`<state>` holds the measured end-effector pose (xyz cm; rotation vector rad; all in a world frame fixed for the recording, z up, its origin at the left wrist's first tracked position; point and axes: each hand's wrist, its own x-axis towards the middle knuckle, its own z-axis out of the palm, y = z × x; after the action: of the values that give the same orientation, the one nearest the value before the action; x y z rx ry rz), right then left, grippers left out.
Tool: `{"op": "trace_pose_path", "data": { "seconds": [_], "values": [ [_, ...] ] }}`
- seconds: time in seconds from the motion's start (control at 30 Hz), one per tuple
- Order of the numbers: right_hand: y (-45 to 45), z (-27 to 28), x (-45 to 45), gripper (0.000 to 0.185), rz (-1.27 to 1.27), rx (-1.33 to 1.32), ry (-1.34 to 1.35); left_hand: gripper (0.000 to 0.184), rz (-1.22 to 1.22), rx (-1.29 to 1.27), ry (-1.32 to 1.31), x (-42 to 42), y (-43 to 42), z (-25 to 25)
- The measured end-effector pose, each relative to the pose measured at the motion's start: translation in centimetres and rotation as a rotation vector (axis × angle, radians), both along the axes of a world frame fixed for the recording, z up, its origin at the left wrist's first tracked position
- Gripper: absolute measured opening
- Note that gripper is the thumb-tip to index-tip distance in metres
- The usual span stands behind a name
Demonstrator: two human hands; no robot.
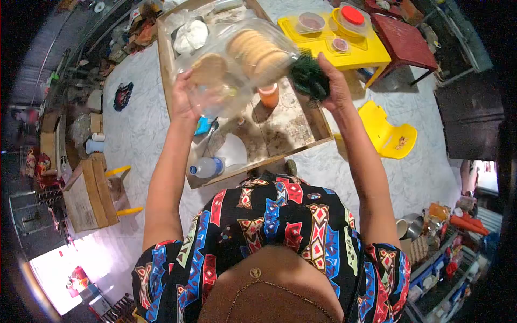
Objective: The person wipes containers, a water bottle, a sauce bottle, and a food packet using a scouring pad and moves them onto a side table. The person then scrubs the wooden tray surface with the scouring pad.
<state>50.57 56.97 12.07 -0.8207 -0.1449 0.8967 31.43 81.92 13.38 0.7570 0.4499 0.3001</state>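
My left hand (186,98) grips the near left side of a clear plastic package (218,99), blurred by motion. Round tan flat pieces (258,54) stand in a row inside it, and one more shows at its left. My right hand (335,86) is closed around a dark green, stringy bundle (309,78) beside the package's right end; whether it touches the package too, I cannot tell. Below the package, an orange bottle (269,97) with a pale lid stands on the worn wooden table (285,129).
On the table are a water bottle (207,167), a blue packet (203,125) and a white bag (190,36). A yellow table (371,54) at the back right bears lidded tubs (353,16). A yellow chair (390,134) and a wooden stool (89,194) stand on the floor.
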Motion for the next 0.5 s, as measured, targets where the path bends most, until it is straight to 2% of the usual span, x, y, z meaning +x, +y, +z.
{"op": "trace_pose_path", "data": {
  "seconds": [0.1,0.17,0.23,0.3,0.37,0.4,0.47,0.5],
  "values": [
    [0.6,0.2,0.8,0.044,0.041,-0.040,-0.013,0.044,0.063,0.039,0.055,0.9,-0.5,0.2],
    [-0.2,1.5,0.1,0.045,0.023,-0.100,-0.156,0.043,-0.064,0.124,0.020,1.1,-1.2,0.5],
    [-0.6,1.1,0.3,0.046,0.054,-0.151,-0.131,0.044,-0.065,0.198,0.023,1.3,-1.9,1.6],
    [-1.9,0.8,0.8,0.047,0.235,-0.153,-0.109,0.045,-0.075,0.265,0.024,1.6,-2.6,2.9],
    [-2.9,-0.3,1.6,0.049,0.320,-0.220,-0.206,0.045,-0.158,0.352,0.085,1.5,-3.0,4.0],
    [-3.1,-0.6,1.3,0.049,0.334,-0.219,-0.207,0.045,-0.275,0.373,0.031,1.5,-2.6,3.9],
    [-3.4,-0.5,0.1,0.049,0.211,-0.310,-0.192,0.046,-0.249,0.424,0.081,1.8,-2.8,4.4],
    [-3.4,-0.9,0.1,0.049,0.229,-0.310,-0.189,0.047,-0.238,0.476,0.129,2.0,-2.9,4.9]
  ]
}}
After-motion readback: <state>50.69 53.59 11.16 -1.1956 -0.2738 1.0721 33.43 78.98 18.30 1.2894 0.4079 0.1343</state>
